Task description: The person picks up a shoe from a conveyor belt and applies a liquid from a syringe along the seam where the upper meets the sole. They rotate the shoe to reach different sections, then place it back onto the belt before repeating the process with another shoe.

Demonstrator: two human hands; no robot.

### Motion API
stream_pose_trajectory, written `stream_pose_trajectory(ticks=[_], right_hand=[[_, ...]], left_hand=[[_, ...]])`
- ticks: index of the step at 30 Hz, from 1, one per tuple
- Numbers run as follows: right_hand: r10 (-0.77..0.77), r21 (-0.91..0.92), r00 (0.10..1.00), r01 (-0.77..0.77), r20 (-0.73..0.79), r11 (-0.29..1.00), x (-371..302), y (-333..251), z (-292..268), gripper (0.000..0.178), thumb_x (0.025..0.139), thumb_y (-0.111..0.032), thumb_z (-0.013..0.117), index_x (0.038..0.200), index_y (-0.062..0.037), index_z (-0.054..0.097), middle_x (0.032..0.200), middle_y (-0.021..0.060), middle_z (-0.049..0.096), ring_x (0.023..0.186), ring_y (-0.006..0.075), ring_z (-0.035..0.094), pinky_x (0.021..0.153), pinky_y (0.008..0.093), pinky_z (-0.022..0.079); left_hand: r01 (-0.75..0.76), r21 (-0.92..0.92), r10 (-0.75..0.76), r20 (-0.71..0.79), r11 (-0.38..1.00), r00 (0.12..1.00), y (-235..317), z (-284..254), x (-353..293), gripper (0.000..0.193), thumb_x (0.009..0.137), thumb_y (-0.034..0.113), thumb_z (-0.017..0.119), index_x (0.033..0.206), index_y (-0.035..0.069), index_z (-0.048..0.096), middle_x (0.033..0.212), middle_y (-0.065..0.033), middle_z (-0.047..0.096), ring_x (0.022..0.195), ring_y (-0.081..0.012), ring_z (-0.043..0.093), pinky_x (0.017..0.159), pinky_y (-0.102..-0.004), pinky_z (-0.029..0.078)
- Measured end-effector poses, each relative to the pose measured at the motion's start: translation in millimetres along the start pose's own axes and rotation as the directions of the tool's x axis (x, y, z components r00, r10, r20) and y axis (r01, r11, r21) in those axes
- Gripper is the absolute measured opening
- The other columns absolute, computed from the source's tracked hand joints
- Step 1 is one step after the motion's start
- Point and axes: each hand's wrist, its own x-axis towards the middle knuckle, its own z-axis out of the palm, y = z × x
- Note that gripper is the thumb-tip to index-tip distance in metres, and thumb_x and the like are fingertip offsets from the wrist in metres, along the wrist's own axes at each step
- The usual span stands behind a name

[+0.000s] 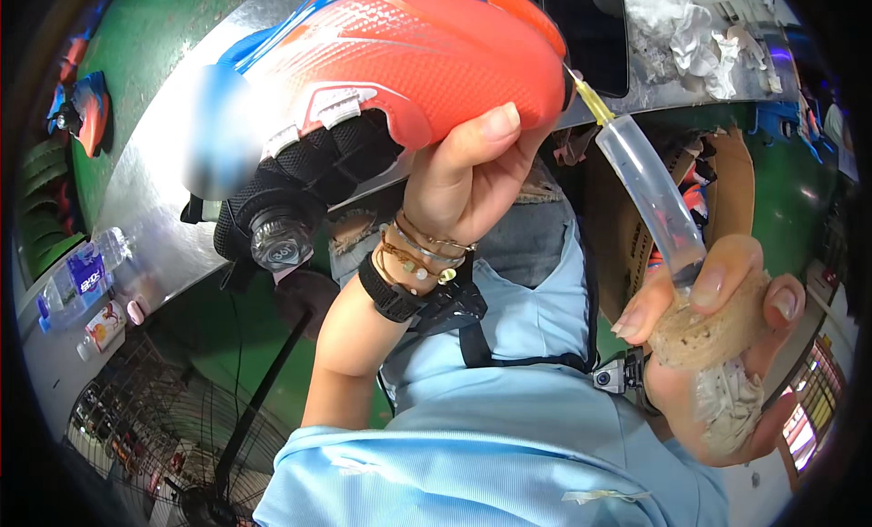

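Note:
My left hand (481, 168) grips an orange-red shoe (436, 59) with blue trim, a black mesh tongue and a clear round dial (280, 239). The thumb lies on the upper; the other fingers are mostly hidden beneath. In my right hand (727, 291) is a clear plastic syringe (649, 186), slanting up to the left. Its needle, on a yellow hub (595, 102), meets the shoe's edge near the dark sole; whether the tip touches cannot be told. Beige wrapping (713, 332) and crumpled white material (727, 404) are also about the right hand's fingers and palm.
A metal table (159, 177) curves beneath the shoe. Crumpled white tissue (695, 36) lies at its far right, beside a dark flat panel (590, 36). Two bottles (82, 277) (102, 327) stand at left, above a wire fan guard (136, 427). A cardboard box (731, 177) with shoes is at right.

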Motion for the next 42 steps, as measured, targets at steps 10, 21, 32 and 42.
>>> stream_pose_trajectory(ticks=[10,21,32,42], right_hand=[[-0.285,-0.041,0.955,0.288,0.081,0.957,10.5,29.8,8.4,0.055,0.078,-0.053,0.046,0.121,-0.0183,0.04,0.104,0.0161,0.037,0.071,0.0329,0.052,0.058,0.0367,0.048],[-0.221,-0.113,0.966,0.237,0.135,0.965,5.0,34.7,-6.9,0.057,0.081,-0.053,0.036,0.117,-0.0087,0.041,0.1,0.0212,0.039,0.075,0.0307,0.051,0.061,0.0401,0.049],[-0.259,0.004,0.952,0.263,-0.163,0.965,-3.6,44.3,7.5,0.061,0.083,-0.053,0.04,0.097,0.004,0.057,0.095,0.0244,0.051,0.077,0.0296,0.06,0.067,0.0361,0.051],[-0.394,-0.087,0.91,0.386,-0.127,0.919,6.8,39.2,-8.9,0.064,0.08,-0.06,0.044,0.112,-0.0044,0.045,0.102,0.0217,0.041,0.083,0.0321,0.055,0.068,0.0434,0.05]], left_hand=[[-0.087,-0.057,0.067,-0.28,0.995,0.958,17.8,47.9,6.3,0.038,0.08,0.023,0.064,0.111,0.007,0.051,0.107,-0.0052,0.057,0.105,-0.0188,0.052,0.094,-0.0357,0.044],[0.057,-0.049,-0.074,-0.473,0.997,0.878,27.4,65.8,5.7,0.03,0.079,0.02,0.067,0.103,0.008,0.054,0.098,-0.0012,0.06,0.09,-0.0105,0.058,0.085,-0.0259,0.05],[0.05,-0.044,-0.065,-0.464,0.998,0.883,29.9,68.8,7.0,0.032,0.078,0.022,0.068,0.103,0.005,0.056,0.1,-0.0032,0.06,0.091,-0.0125,0.059,0.087,-0.0266,0.049],[0.031,0.057,-0.003,-0.441,0.998,0.898,80.3,46.4,25.3,0.028,0.084,0.022,0.06,0.102,0.002,0.057,0.11,-0.0077,0.059,0.098,-0.0186,0.057,0.089,-0.0256,0.047]])
